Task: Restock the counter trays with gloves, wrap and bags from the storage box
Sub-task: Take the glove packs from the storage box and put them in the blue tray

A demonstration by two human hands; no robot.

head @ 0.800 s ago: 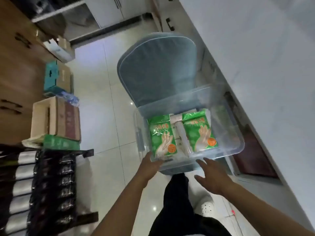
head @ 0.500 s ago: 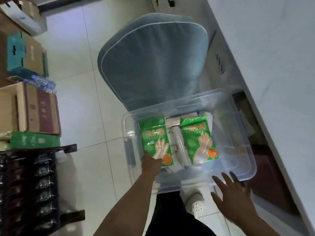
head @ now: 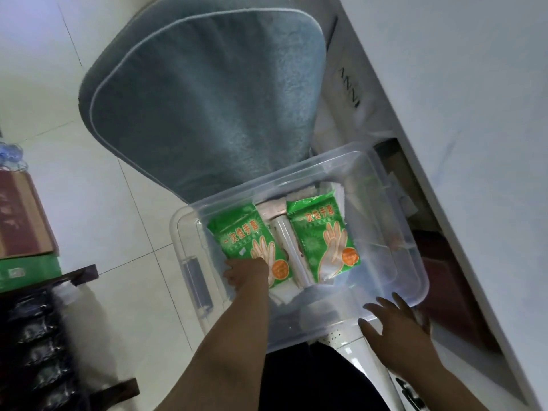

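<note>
- Slipping is the first risk: the left hand point(head: 246, 272) is inside the storage box point(head: 394, 262), on the near end of the left glove pack point(head: 252, 247); its fingers are hidden, so I cannot tell if it grips.
- The wrap roll point(head: 292, 256) lies just right of this hand and may be dragged along.
- The right hand point(head: 397, 327), fingers spread, is at the box's near rim; an unsteadied box could shift.

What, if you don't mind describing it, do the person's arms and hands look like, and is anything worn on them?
Both forearms are bare as far as the frame shows: no sleeves, gloves or watch are visible. The left hand and right hand are bare too, and no rings can be made out. Dark trousers show below the arms.
</note>
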